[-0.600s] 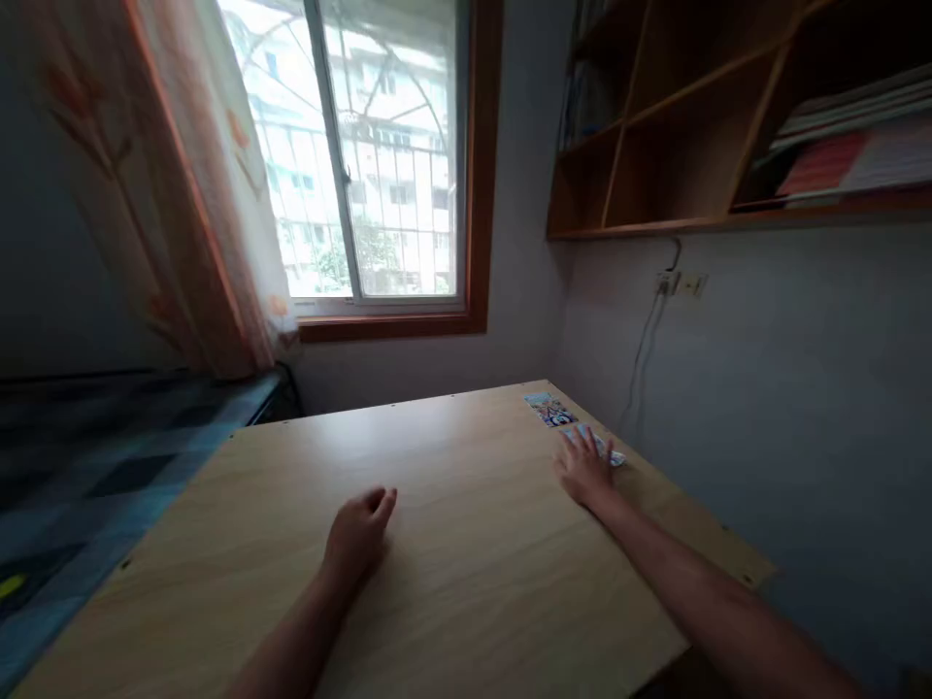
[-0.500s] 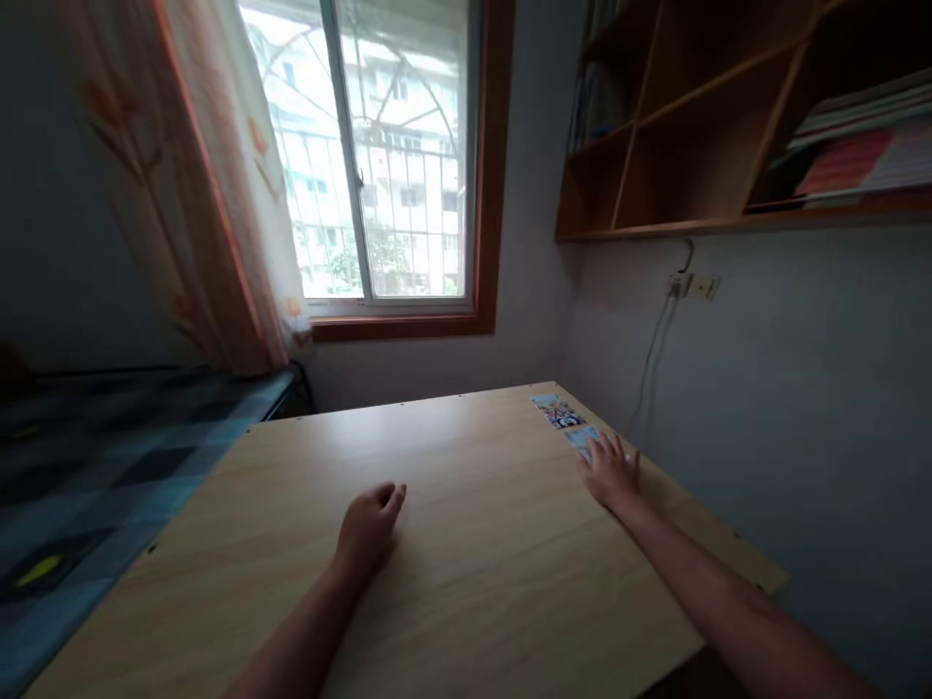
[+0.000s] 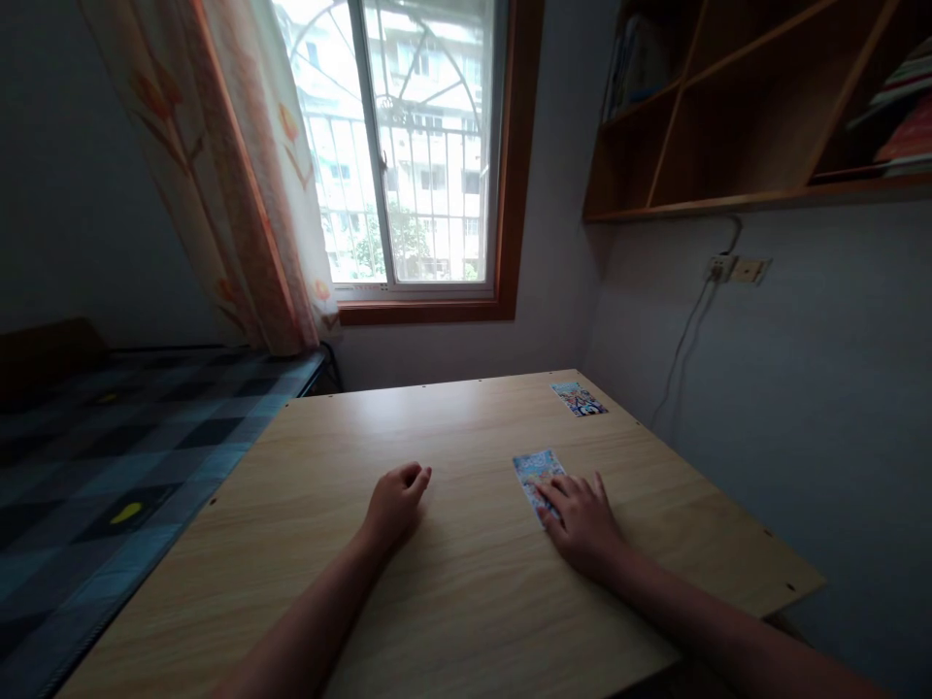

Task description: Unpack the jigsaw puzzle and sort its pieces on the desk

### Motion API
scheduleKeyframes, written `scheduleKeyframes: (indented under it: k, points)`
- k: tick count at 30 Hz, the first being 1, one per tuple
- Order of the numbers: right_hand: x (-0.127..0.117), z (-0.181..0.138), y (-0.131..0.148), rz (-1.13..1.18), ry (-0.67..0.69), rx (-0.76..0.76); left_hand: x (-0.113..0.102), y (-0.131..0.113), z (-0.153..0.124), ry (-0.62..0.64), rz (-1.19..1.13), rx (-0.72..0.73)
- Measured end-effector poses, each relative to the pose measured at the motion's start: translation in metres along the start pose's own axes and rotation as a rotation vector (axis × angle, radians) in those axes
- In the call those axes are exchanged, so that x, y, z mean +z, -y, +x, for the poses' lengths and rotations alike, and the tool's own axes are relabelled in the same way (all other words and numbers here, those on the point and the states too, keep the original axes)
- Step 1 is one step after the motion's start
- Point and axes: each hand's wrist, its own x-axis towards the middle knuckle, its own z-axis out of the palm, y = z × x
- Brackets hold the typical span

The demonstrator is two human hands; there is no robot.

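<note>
A light-blue printed card [image 3: 534, 466] lies on the wooden table top [image 3: 466, 582], right of its middle. Over the card's near right part rests my right hand [image 3: 584, 524], fingers spread and laid flat, covering some of the print. My left hand [image 3: 395, 500] is on the table to the left of the card, with its fingers curled in and nothing visible in them. A second card [image 3: 581, 398], colourful with dark patches, lies by the far right corner, apart from both hands.
Behind the table are a window [image 3: 429, 194] and a flowered curtain [image 3: 254, 194]. A bed with a checked cover [image 3: 160, 437] stands on the left. On the right wall hang a wooden shelf [image 3: 699, 199] with books and a socket [image 3: 747, 270] with a cord.
My right hand has slid the light-blue card toward me and to the left, away from the other card. My left hand stays curled on the table. The view has shifted slightly.
</note>
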Motion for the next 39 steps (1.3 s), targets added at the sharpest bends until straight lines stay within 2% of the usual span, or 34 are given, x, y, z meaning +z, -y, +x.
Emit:
scheduleKeyframes:
  k: [3,6,8,10,13,16,18,21,23,27,31,39]
  points:
    - [-0.005,-0.016,0.052,0.102,0.065,-0.161,0.000,-0.010,-0.010,0.068,0.105,0.040]
    - [-0.007,-0.025,0.092,0.184,0.123,-0.281,-0.001,-0.018,-0.019,0.108,0.157,0.122]
    - [-0.006,-0.026,0.105,0.223,0.155,-0.345,-0.003,-0.021,-0.023,0.142,0.159,0.183]
    - [-0.003,-0.023,0.106,0.263,0.167,-0.375,-0.006,-0.021,-0.024,0.199,0.165,0.244]
    - [0.005,-0.004,0.081,0.259,0.128,-0.326,-0.009,-0.019,-0.023,0.262,0.195,0.302]
    - [0.017,0.028,0.029,0.140,0.030,-0.148,-0.010,-0.017,-0.022,0.285,0.204,0.308]
    - [0.023,0.050,-0.011,0.120,0.011,-0.055,-0.009,-0.016,-0.021,0.296,0.197,0.303]
    - [0.029,0.075,-0.062,0.157,-0.007,0.009,-0.009,-0.014,-0.019,0.301,0.184,0.303]
    - [0.031,0.089,-0.086,0.109,-0.053,0.081,-0.009,-0.013,-0.018,0.309,0.181,0.316]
    - [0.033,0.121,-0.119,-0.094,-0.131,0.307,-0.009,-0.012,-0.017,0.338,0.180,0.344]
    - [0.034,0.157,-0.145,-0.174,-0.093,0.489,-0.008,-0.012,-0.018,0.376,0.179,0.358]
    - [0.037,0.201,-0.176,-0.133,-0.037,0.616,-0.010,-0.016,-0.022,0.473,0.140,0.334]
